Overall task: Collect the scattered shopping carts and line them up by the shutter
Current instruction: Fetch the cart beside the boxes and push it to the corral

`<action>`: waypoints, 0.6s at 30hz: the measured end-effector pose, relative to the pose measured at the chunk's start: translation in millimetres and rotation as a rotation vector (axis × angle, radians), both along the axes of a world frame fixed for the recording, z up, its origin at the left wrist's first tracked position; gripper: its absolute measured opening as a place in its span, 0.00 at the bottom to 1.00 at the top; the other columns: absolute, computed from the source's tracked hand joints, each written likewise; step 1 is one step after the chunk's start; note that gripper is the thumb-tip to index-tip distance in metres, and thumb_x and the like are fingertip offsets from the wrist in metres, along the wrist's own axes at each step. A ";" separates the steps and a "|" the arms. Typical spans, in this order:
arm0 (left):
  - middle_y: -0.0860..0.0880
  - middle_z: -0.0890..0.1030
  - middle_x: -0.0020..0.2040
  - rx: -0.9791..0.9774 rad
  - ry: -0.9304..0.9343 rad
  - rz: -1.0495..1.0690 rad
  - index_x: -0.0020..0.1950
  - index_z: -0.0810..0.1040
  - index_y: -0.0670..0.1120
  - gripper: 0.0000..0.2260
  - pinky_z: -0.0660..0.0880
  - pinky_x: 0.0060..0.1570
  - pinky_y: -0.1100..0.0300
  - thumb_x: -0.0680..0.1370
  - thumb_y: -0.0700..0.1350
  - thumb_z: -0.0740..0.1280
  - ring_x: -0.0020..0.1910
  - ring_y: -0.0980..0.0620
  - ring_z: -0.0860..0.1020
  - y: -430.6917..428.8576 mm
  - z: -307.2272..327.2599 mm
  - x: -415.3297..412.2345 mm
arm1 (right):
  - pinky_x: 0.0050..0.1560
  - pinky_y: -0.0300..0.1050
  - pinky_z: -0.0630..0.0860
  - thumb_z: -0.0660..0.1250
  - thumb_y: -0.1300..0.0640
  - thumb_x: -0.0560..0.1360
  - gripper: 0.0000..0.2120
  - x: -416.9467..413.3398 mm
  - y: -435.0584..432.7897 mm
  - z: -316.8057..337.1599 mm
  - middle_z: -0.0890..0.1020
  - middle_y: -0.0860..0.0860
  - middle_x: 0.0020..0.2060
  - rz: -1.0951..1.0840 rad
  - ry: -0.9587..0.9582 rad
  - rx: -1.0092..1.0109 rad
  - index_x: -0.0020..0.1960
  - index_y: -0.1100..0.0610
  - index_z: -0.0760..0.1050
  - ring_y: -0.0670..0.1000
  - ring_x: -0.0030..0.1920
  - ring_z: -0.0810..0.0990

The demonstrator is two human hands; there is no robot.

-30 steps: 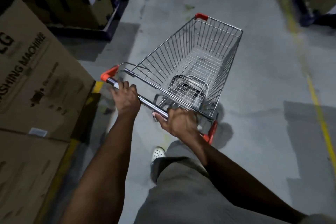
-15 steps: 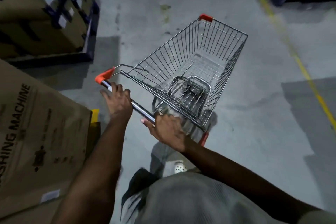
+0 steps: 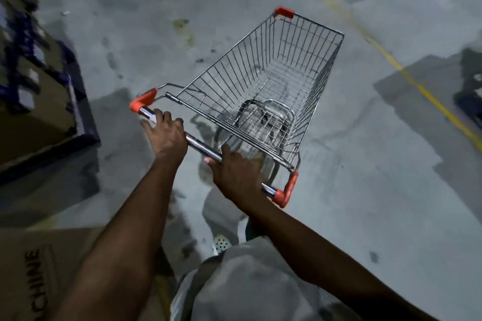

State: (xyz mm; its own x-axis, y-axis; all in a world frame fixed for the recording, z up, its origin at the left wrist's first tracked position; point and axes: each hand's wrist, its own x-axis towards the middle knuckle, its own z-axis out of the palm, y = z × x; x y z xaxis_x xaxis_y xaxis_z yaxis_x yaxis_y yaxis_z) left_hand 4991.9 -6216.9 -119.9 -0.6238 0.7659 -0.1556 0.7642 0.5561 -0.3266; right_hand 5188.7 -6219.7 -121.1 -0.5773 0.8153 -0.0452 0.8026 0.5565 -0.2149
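Nearest me, at seven o'clock, sat a cardboard box [image 3: 31, 271]. My left hand [image 3: 167, 135] and right hand [image 3: 238, 173] each gripped the handle bar [image 3: 200, 147] of the shopping cart [image 3: 284, 78]. Its basket stretched from them toward one o'clock over the concrete floor [image 3: 352, 203]. A yellow line [image 3: 422, 91] ran beyond at two o'clock.

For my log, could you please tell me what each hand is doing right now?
Left hand: grips the cart handle.
Right hand: grips the same handle.

Silver wire shopping cart [image 3: 271, 81], orange corner caps; grey floor [image 3: 365, 190], yellow line [image 3: 407, 73]
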 end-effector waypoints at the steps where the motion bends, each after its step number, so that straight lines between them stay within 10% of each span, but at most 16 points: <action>1: 0.43 0.75 0.63 0.002 -0.002 -0.019 0.63 0.80 0.50 0.14 0.62 0.70 0.32 0.80 0.45 0.61 0.73 0.39 0.62 8.5 0.1 -14.1 | 0.35 0.49 0.67 0.50 0.32 0.83 0.27 -12.9 4.7 0.8 0.84 0.55 0.44 -0.012 0.034 -0.027 0.63 0.54 0.71 0.59 0.39 0.84; 4: 0.43 0.76 0.62 -0.007 0.026 -0.071 0.62 0.80 0.51 0.14 0.63 0.69 0.33 0.80 0.46 0.61 0.71 0.40 0.64 37.2 -1.2 -51.6 | 0.39 0.49 0.76 0.47 0.33 0.84 0.27 -49.6 25.9 2.6 0.85 0.55 0.47 -0.052 0.089 -0.023 0.63 0.52 0.70 0.59 0.42 0.85; 8: 0.43 0.77 0.59 0.041 0.004 -0.130 0.58 0.82 0.49 0.13 0.66 0.67 0.34 0.75 0.46 0.68 0.69 0.39 0.65 88.3 -4.1 -103.6 | 0.29 0.44 0.55 0.51 0.33 0.83 0.24 -100.7 65.9 7.9 0.84 0.50 0.35 -0.093 -0.018 0.099 0.55 0.51 0.75 0.53 0.31 0.83; 18: 0.41 0.76 0.61 0.090 -0.073 -0.206 0.60 0.81 0.46 0.17 0.66 0.66 0.36 0.72 0.46 0.74 0.71 0.38 0.65 259.0 -0.6 -221.8 | 0.27 0.42 0.58 0.58 0.32 0.81 0.25 -228.6 218.4 -1.1 0.81 0.50 0.28 -0.244 0.013 0.153 0.49 0.53 0.78 0.52 0.24 0.79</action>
State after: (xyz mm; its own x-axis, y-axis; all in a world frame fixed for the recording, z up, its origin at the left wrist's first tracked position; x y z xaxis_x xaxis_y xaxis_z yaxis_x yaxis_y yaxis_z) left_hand 4770.1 -5957.9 -120.5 -0.4421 0.8889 -0.1199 0.8846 0.4099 -0.2226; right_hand 4960.0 -6001.3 -122.1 -0.3627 0.9270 0.0953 0.9146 0.3737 -0.1547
